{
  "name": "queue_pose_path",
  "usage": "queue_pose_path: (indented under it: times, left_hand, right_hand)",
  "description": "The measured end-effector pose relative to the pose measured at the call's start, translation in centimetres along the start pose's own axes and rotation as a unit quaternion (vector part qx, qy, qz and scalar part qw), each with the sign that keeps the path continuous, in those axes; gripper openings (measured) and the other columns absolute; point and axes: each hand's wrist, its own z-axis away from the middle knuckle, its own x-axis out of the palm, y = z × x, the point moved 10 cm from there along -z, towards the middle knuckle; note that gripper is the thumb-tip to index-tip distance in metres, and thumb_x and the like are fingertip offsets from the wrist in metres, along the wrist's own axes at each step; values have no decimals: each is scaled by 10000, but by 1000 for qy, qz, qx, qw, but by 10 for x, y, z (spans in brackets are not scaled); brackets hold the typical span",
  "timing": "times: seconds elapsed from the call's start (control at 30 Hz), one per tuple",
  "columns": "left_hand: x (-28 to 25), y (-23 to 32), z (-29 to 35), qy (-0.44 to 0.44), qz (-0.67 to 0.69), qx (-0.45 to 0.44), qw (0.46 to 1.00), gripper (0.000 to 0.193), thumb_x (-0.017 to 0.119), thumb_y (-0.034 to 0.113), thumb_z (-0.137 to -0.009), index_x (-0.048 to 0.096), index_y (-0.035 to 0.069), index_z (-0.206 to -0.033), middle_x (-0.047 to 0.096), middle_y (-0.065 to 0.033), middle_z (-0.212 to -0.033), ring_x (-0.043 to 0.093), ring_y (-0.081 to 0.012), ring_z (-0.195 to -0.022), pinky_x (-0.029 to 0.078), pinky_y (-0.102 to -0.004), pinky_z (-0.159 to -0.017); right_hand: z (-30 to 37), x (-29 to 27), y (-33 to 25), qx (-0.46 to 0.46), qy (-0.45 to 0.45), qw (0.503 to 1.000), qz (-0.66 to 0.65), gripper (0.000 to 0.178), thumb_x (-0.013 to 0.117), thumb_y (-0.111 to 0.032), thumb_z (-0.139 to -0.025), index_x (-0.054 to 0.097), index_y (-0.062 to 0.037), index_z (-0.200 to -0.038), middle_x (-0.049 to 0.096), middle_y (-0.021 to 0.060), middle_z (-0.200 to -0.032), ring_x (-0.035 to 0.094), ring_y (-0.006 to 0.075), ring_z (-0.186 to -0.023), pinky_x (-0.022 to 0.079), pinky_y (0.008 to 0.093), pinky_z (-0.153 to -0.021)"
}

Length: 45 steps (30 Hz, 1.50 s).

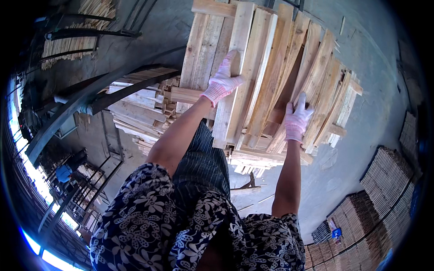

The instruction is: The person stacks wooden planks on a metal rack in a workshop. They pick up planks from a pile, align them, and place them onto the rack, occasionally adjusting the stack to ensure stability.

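A tall stack of pale wooden planks [271,67] fills the upper middle of the head view, its boards fanning out and leaning at slightly different angles. My left hand [224,79], in a pink-and-white knit glove, lies flat on a long light plank [235,90] near the stack's left side, fingers pointing up along it. My right hand [297,116], in the same kind of glove, presses with spread fingers against the lower ends of the planks on the right. Both bare forearms reach up from my floral-patterned sleeves.
A dark curved metal frame [90,99] carrying more stacked planks [140,113] stands at the left. Neat bundles of thin wooden slats [384,180] lie on the grey concrete floor [343,167] at the right. Another slat pile [77,45] sits at upper left.
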Motion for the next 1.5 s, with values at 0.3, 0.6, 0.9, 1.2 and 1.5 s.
queue_pose_path:
  times: [0.3,0.6,0.9,1.2,1.5]
  left_hand:
    - [-105,41,23,186,-129,133,965,979,784,151,-757,265,196,-1587,458,-225,-1400,521,-379,-1271,447,-419,-1106]
    - [-169,15,-43,142,-267,35,953,1010,776,363,-770,225,186,-1598,371,-263,-1537,444,-408,-1397,417,-419,-1136]
    - [-127,20,-2,181,-454,-2,872,953,729,299,-844,172,239,-1614,327,-284,-1537,511,-440,-1309,460,-457,-1089]
    - [-155,29,2,149,-370,-29,916,870,716,294,-871,235,346,-1593,427,-220,-1455,548,-396,-1283,484,-461,-1060]
    - [-180,21,-3,239,-285,46,927,845,701,437,-887,269,241,-1587,370,-243,-1519,393,-441,-1392,395,-498,-1131]
  right_hand:
    - [16,-31,-129,-82,-40,996,-10,502,694,-358,-905,547,-230,-1368,467,235,-1382,547,426,-1173,492,565,-925]
    - [33,28,-199,-78,55,988,120,617,715,-340,-848,466,-200,-1395,533,161,-1086,567,345,-972,487,506,-769]
    - [35,24,-218,-104,54,958,261,604,686,-445,-878,529,-78,-1332,594,119,-1065,602,307,-973,505,470,-786]
    - [44,57,-214,6,-63,995,72,767,741,-309,-887,327,-257,-1531,543,206,-1133,602,385,-1031,542,532,-835]
    - [38,64,-196,-7,-9,963,-268,649,721,-185,-861,486,-27,-1445,582,257,-1273,612,386,-1093,486,436,-988]
